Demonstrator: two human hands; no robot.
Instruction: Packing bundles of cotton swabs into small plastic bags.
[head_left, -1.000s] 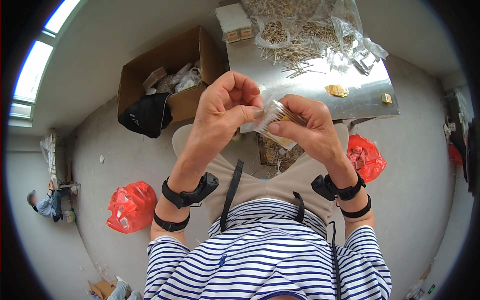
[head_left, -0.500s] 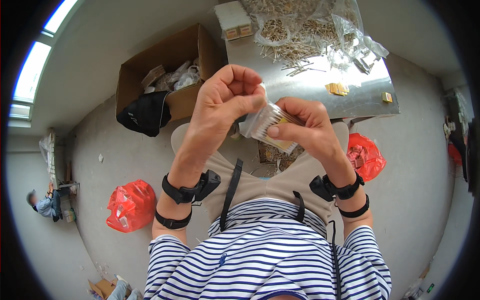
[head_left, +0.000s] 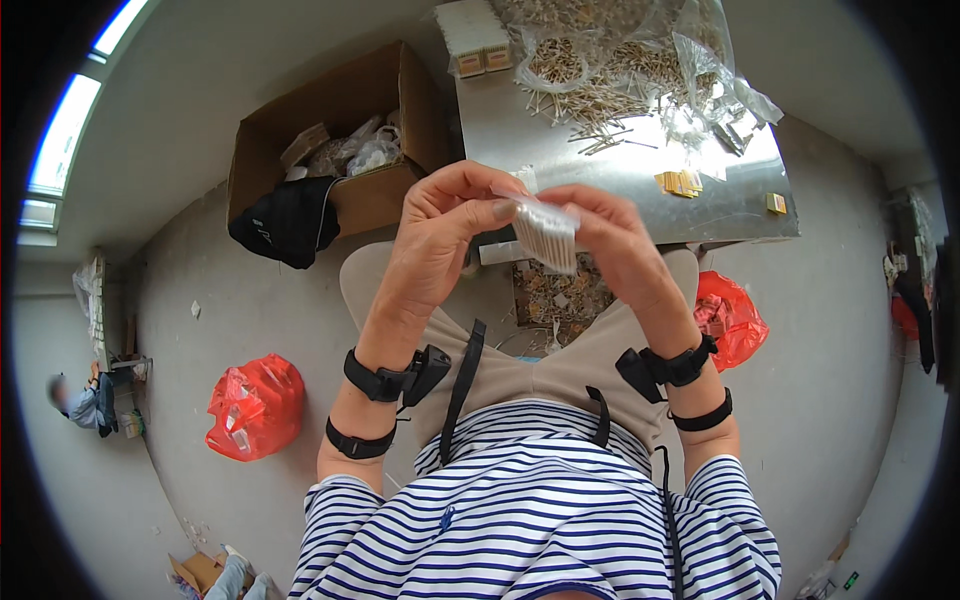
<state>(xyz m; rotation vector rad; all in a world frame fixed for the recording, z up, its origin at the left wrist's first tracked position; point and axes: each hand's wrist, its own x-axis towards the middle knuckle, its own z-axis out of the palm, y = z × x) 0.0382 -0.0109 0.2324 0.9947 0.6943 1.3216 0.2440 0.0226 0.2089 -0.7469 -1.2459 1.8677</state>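
Note:
A small clear plastic bag of cotton swabs (head_left: 547, 240) hangs between my two hands over my lap, its sticks lined up side by side. My left hand (head_left: 445, 225) pinches the bag's upper left edge between thumb and fingers. At the upper right, my right hand (head_left: 615, 235) is closed on the same bag, its fingertips partly hidden behind the plastic. Below the bag, between my knees, sits a box of loose swabs and small cards (head_left: 555, 300).
A metal table (head_left: 640, 190) ahead bears a heap of loose swabs (head_left: 600, 90), a stack of packed swabs (head_left: 472, 38) and yellow cards (head_left: 679, 183). A cardboard box (head_left: 340, 205) stands left of it. Red plastic bags (head_left: 255, 405) flank me. Another person (head_left: 85, 405) sits far left.
My right hand has moved from gripping the swabs' body to the bag's upper edge. My left hand has come down slightly, and the bag now hangs more upright.

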